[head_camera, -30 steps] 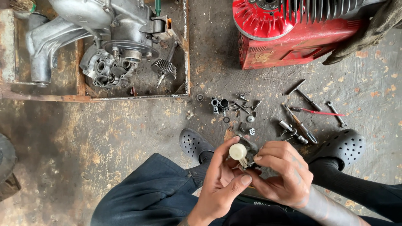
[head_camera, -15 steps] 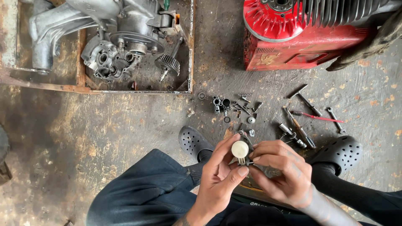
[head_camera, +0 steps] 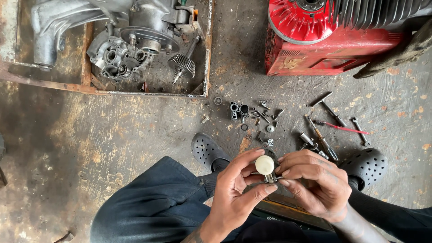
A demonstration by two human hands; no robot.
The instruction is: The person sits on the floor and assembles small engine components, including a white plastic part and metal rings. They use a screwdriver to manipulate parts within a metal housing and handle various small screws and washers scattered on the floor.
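Head view, squatting over a stained concrete floor (head_camera: pixel 112 135). Your left hand (head_camera: pixel 236 191) and right hand (head_camera: pixel 315 180) meet just above your knees, both closed around one small assembly: a cream round cap (head_camera: pixel 264 164) seated on a small metal fitting (head_camera: pixel 270 178). The left thumb and forefinger pinch the cap from either side; the right fingertips curl in narrowly against the fitting from the other side. How the fitting is built is hidden by your fingers.

Risk, judged from this pose: the grip rests on fingertips alone, so a twist that slips would probably send the cap or fitting down among the loose bolts and sockets (head_camera: pixel 252 117) scattered just beyond your black clogs (head_camera: pixel 207 150), where a small piece is easily lost. The hand tools (head_camera: pixel 328 126) lie near the right foot, and a shift of weight could scatter them. Grit from the floor may also foul the part if it lands. The red engine housing (head_camera: pixel 333 40) and grey gear casing (head_camera: pixel 130 49) stand well apart.
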